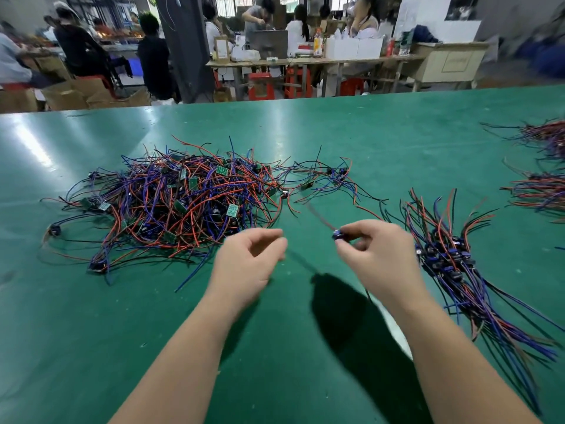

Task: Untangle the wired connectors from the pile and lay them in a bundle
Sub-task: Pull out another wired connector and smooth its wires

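A tangled pile of wired connectors (183, 203), with red, blue and black wires and small green boards, lies on the green table (91, 316) left of centre. A sorted bundle (449, 258) lies at the right, its connectors side by side. My right hand (376, 255) pinches one dark connector (337, 234) above the table; its blurred wires trail up toward the pile and down under my wrist. My left hand (247, 261) hovers beside the pile's near edge, fingers curled and thumb near the fingertips; whether a thin wire sits between them is lost in blur.
More bundles of the same wires (541, 191) lie at the far right edge. A few loose connectors (336, 175) sit beyond the pile. Past the table's far edge, people work at benches with boxes and red stools (260, 85).
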Demonstrator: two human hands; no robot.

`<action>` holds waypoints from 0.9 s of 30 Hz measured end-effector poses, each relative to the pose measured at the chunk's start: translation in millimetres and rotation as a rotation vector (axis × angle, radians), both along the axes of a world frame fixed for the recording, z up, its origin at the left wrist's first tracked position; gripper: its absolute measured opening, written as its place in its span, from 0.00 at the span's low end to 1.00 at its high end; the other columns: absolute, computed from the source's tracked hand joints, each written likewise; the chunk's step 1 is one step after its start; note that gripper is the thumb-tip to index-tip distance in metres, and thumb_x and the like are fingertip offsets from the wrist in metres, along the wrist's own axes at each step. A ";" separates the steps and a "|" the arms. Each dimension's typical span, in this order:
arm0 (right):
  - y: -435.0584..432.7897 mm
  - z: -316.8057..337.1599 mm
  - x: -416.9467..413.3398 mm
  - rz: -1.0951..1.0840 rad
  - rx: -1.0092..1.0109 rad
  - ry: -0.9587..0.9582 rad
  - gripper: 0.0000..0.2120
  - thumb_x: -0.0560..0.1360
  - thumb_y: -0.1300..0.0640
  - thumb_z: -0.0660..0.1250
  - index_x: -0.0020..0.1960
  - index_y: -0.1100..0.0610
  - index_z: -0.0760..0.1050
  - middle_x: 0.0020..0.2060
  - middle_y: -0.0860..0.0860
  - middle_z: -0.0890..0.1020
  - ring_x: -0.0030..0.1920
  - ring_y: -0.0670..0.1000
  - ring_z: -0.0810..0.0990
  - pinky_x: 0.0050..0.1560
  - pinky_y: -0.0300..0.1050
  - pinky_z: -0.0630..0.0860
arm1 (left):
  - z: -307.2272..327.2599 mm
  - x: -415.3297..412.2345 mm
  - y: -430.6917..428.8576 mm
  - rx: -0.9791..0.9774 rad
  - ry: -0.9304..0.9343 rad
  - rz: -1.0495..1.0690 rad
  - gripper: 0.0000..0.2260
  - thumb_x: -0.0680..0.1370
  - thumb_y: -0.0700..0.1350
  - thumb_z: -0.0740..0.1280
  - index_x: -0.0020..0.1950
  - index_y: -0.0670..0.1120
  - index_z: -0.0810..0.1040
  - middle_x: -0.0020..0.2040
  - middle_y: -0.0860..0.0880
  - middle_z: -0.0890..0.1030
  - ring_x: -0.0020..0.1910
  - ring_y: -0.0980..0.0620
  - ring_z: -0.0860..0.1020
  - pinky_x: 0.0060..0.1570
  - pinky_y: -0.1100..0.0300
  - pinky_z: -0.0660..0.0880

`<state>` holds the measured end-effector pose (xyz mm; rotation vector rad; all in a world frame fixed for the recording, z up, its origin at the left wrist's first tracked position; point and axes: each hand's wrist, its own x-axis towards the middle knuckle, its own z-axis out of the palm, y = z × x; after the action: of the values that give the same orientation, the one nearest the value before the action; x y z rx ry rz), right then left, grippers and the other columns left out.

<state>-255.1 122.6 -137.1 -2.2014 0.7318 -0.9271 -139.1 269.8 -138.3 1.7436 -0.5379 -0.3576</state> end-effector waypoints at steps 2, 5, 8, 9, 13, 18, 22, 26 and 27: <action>-17.2 2.4 -10.1 -0.166 -0.014 0.134 0.09 0.69 0.61 0.71 0.49 0.53 0.80 0.36 0.50 0.83 0.35 0.47 0.79 0.40 0.37 0.71 | 0.5 12.1 10.0 0.165 -0.373 0.182 0.08 0.74 0.42 0.70 0.53 0.49 0.82 0.45 0.56 0.83 0.44 0.57 0.80 0.50 0.65 0.74; -39.4 3.2 -25.8 -0.327 -0.013 0.489 0.08 0.70 0.61 0.69 0.49 0.53 0.78 0.42 0.56 0.83 0.44 0.57 0.78 0.43 0.45 0.74 | -0.5 29.3 22.5 0.265 -0.575 0.366 0.13 0.74 0.42 0.68 0.58 0.48 0.79 0.54 0.50 0.78 0.54 0.49 0.74 0.57 0.57 0.68; -45.9 3.5 -32.2 -0.391 -0.012 0.683 0.04 0.70 0.63 0.69 0.45 0.58 0.81 0.39 0.58 0.81 0.41 0.58 0.77 0.39 0.44 0.73 | -6.0 40.6 28.3 0.425 -0.585 0.507 0.19 0.73 0.45 0.69 0.64 0.49 0.75 0.63 0.46 0.73 0.62 0.43 0.68 0.60 0.49 0.65; -46.6 3.9 -32.5 -0.399 -0.017 0.703 0.04 0.71 0.63 0.69 0.45 0.60 0.81 0.38 0.58 0.80 0.39 0.58 0.76 0.38 0.44 0.71 | -8.3 43.7 30.2 0.504 -0.564 0.515 0.22 0.73 0.46 0.69 0.66 0.49 0.73 0.66 0.46 0.71 0.64 0.42 0.66 0.62 0.47 0.64; -34.4 7.2 -26.0 -0.355 -0.104 0.658 0.09 0.73 0.56 0.67 0.46 0.62 0.80 0.41 0.59 0.78 0.41 0.59 0.76 0.43 0.47 0.75 | -16.1 51.5 35.2 0.760 -0.535 0.438 0.20 0.75 0.51 0.68 0.67 0.51 0.74 0.70 0.48 0.69 0.68 0.43 0.65 0.66 0.45 0.59; 2.0 2.6 -6.6 -0.110 -0.155 0.434 0.10 0.75 0.57 0.63 0.52 0.57 0.80 0.47 0.54 0.79 0.50 0.55 0.78 0.53 0.48 0.74 | -16.1 55.0 35.7 0.726 -0.592 0.487 0.06 0.75 0.51 0.70 0.52 0.54 0.81 0.58 0.49 0.76 0.59 0.43 0.71 0.61 0.46 0.62; 12.8 -8.2 1.0 0.037 -0.177 0.410 0.10 0.76 0.57 0.62 0.52 0.55 0.80 0.47 0.51 0.80 0.50 0.51 0.78 0.52 0.47 0.75 | -14.2 52.5 33.9 0.502 -0.709 0.523 0.03 0.77 0.45 0.68 0.49 0.49 0.80 0.50 0.47 0.79 0.51 0.42 0.75 0.52 0.49 0.66; 13.6 -8.3 5.6 0.137 0.008 0.216 0.07 0.74 0.60 0.65 0.46 0.55 0.82 0.37 0.46 0.83 0.35 0.43 0.77 0.39 0.31 0.70 | 1.5 40.5 28.7 -0.044 -0.821 0.440 0.03 0.77 0.40 0.68 0.48 0.41 0.79 0.41 0.50 0.79 0.39 0.48 0.78 0.42 0.56 0.74; 15.7 -6.2 7.2 0.177 0.206 0.139 0.07 0.75 0.59 0.65 0.47 0.56 0.82 0.34 0.47 0.83 0.32 0.43 0.77 0.36 0.31 0.70 | 5.0 33.7 26.3 -0.128 -0.866 0.408 0.03 0.77 0.40 0.69 0.47 0.40 0.79 0.41 0.50 0.79 0.38 0.50 0.78 0.41 0.58 0.75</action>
<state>-247.9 138.3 -143.2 -2.1214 0.6523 -0.5884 -105.4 296.1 -133.3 1.7787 -0.7623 0.7418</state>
